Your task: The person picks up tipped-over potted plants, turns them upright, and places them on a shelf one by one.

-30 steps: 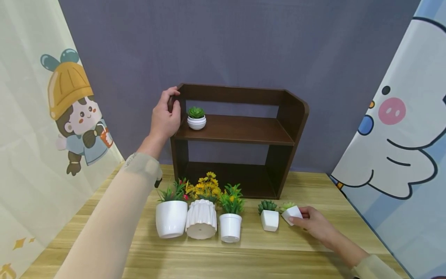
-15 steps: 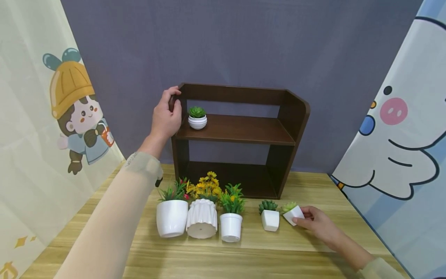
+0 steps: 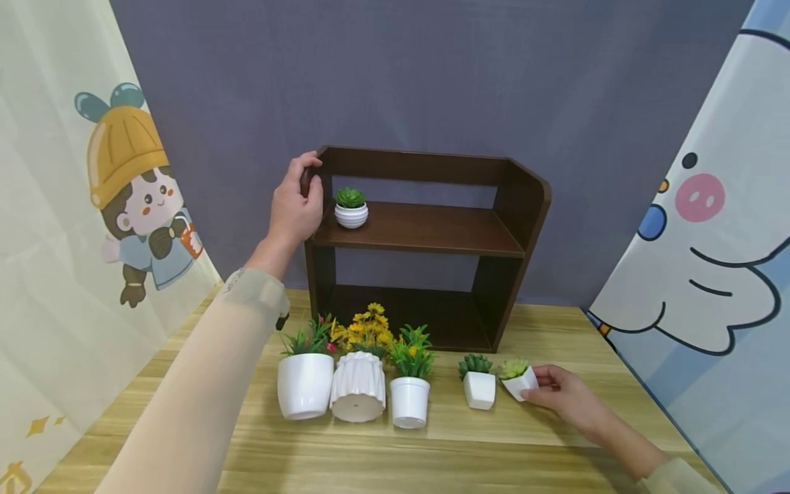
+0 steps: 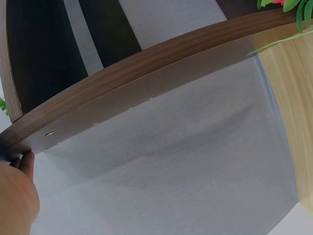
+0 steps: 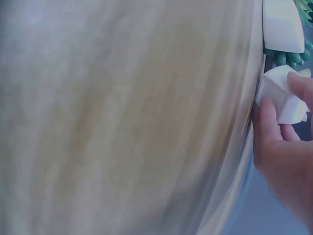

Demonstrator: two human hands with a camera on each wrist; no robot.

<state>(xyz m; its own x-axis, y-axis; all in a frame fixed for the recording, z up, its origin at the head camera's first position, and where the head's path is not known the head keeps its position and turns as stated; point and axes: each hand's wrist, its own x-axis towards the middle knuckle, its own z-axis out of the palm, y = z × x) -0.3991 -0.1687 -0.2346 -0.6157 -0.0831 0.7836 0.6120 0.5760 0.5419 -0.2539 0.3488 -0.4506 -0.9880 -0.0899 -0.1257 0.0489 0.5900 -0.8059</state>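
Note:
My left hand [image 3: 297, 206] grips the upper left side panel of a dark brown two-tier shelf [image 3: 420, 226], thumb on the inner face. Close beside it on the upper tier stands a green succulent in a ribbed round white pot [image 3: 352, 215]. In the left wrist view, part of the left hand [image 4: 17, 196] touches the panel's outer face. Low on the right, my right hand [image 3: 568, 401] pinches a small square white pot [image 3: 520, 385] with a pale green succulent, tilted at the table. The right wrist view has fingers and thumb around this pot [image 5: 283, 95].
Left of the held pot lies a dark green succulent in a white pot [image 3: 479, 390]. Before the shelf are a red-flowered plant pot [image 3: 305, 385], a fluted pot with yellow flowers [image 3: 358, 391] and a smaller white pot [image 3: 409, 403], on a wooden table [image 3: 370, 463].
The pale succulent's pot has turned in my right hand, bringing its plant more upright, and shifted slightly right. My left hand keeps its hold on the shelf.

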